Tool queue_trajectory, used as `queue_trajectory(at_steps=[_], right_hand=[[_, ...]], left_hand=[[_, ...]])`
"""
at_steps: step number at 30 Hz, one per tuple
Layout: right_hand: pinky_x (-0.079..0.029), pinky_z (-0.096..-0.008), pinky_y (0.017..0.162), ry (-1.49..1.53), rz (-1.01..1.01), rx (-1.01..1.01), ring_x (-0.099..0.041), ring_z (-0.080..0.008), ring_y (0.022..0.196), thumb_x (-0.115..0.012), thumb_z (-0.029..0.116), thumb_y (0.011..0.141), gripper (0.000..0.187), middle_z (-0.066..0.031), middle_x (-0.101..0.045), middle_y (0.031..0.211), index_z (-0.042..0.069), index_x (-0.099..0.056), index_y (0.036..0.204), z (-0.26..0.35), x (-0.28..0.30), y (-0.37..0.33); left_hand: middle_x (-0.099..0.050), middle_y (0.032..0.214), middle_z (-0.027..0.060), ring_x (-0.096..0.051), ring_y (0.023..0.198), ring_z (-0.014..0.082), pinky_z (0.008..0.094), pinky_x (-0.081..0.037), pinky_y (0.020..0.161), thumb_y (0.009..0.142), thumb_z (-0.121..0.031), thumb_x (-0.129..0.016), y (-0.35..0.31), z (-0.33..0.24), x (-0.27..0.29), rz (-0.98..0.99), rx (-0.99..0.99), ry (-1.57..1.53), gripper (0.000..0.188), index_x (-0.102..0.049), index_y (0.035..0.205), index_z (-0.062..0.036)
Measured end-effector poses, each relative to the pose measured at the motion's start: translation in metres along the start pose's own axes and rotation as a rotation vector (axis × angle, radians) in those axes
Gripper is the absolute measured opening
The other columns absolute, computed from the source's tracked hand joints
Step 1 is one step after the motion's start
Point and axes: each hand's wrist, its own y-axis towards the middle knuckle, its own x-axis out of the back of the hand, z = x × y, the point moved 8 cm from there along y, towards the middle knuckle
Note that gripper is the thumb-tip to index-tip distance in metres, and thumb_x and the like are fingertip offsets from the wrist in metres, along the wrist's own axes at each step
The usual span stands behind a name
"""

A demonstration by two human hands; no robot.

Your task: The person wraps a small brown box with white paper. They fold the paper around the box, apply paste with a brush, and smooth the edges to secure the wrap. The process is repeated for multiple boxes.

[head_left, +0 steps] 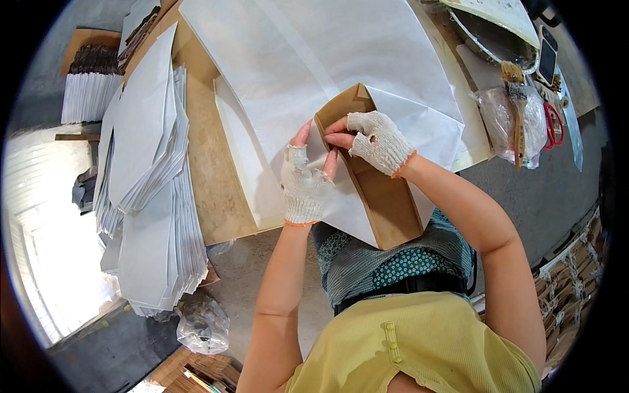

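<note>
A long, shallow brown cardboard box [391, 208] lies open at the table's near edge, tilted, its near end by my lap. White paper [422, 126] spreads from its sides. My left hand [306, 183], in a fingerless knit glove with an orange cuff, is at the box's left wall, fingers and thumb closed around that edge and the white paper beside it. My right hand [380, 141], gloved the same way, reaches over the box and pinches the same wall from inside. The fingertips partly hide the fold there.
Large white sheets [367, 46] cover the brown tabletop [213, 190]. Stacks of folded white paper [147, 131] stand at the left. At the right lie a brush [516, 111], red-handled scissors [554, 124], a phone [547, 56] and a basin [491, 46]. A plastic bag [204, 325] is lower left.
</note>
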Motion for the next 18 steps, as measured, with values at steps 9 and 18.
queue_trajectory(at_steps=[9, 18], right_hand=[[-0.053, -0.0322, 0.075, 0.032, -0.021, 0.054, -0.069, -0.0222, 0.081, -0.066, 0.024, 0.089, 0.024, -0.0123, -0.074, 0.088, 0.005, -0.074, 0.101, -0.006, -0.001, 0.001], [-0.052, -0.0327, 0.076, 0.047, -0.031, 0.039, -0.069, -0.0217, 0.08, -0.065, 0.027, 0.089, 0.027, -0.0128, -0.073, 0.089, 0.004, -0.073, 0.1, -0.012, -0.002, 0.004]], left_hand=[[-0.055, 0.136, 0.0141, -0.051, 0.128, 0.0233, 0.0355, -0.038, 0.111, 0.086, -0.003, -0.073, 0.0, 0.013, -0.001, 0.062, 0.153, -0.218, 0.058, -0.049, 0.139, -0.0006], [-0.055, 0.137, 0.0122, -0.05, 0.13, 0.0228, 0.0353, -0.037, 0.111, 0.085, -0.005, -0.073, 0.003, 0.017, -0.007, 0.063, 0.065, -0.147, 0.059, -0.05, 0.139, -0.0005]])
